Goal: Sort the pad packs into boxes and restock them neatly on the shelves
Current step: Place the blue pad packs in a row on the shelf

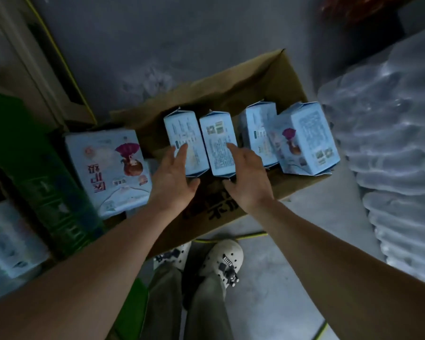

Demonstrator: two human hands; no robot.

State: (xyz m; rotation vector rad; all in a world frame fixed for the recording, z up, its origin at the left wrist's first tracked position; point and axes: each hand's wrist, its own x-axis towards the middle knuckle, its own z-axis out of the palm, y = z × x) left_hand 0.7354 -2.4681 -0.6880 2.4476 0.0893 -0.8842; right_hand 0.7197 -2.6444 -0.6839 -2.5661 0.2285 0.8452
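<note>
An open brown cardboard box (268, 77) lies on the floor. Several light blue pad packs stand on edge in it, side by side. My left hand (174, 177) rests with straight fingers on the leftmost standing pack (179, 128). My right hand (248, 177) touches the second pack (216, 133) with straight fingers, thumb under its near end. Two more packs (258, 128) (309, 138) stand to the right. Another pad pack (106, 165), face up with a purple umbrella print, lies outside the box at the left.
A green crate (37, 173) stands at the left, with more blue packs (8, 236) below it. Clear plastic-wrapped bundles (390, 143) fill the right side. My feet in white clogs (221, 261) stand on the grey floor just before the box.
</note>
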